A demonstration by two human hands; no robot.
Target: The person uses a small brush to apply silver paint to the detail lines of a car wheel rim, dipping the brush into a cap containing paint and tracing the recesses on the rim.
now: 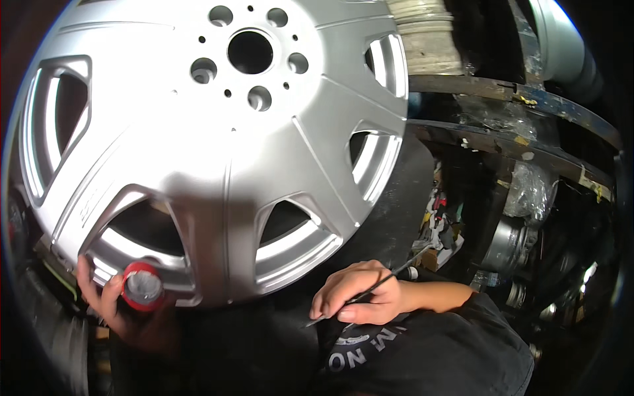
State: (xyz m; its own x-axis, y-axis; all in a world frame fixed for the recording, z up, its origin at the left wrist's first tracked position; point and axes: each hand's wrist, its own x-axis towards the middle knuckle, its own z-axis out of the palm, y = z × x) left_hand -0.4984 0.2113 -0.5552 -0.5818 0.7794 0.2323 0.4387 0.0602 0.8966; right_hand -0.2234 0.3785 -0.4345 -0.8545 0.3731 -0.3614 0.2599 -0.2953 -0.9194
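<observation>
A large silver alloy wheel [264,155] fills the upper left, its face toward me, with bolt holes around a centre bore. At its lower left rim is my left hand [122,313], closed on a small round red cap [143,286] with silver-grey stuff inside. Its fingers reach up by the wheel's edge, and much of the palm lies in shadow. Below the wheel's lower right edge, my right hand [362,294] pinches a thin dark paintbrush [406,266]. The brush tip points down and left, apart from the wheel.
To the right runs a metal rack [555,109] with blue-painted bars and scraps of clear plastic wrap [531,191]. Another silver wheel [508,244] sits beneath it. A box of mixed scraps [439,241] stands beyond my right forearm.
</observation>
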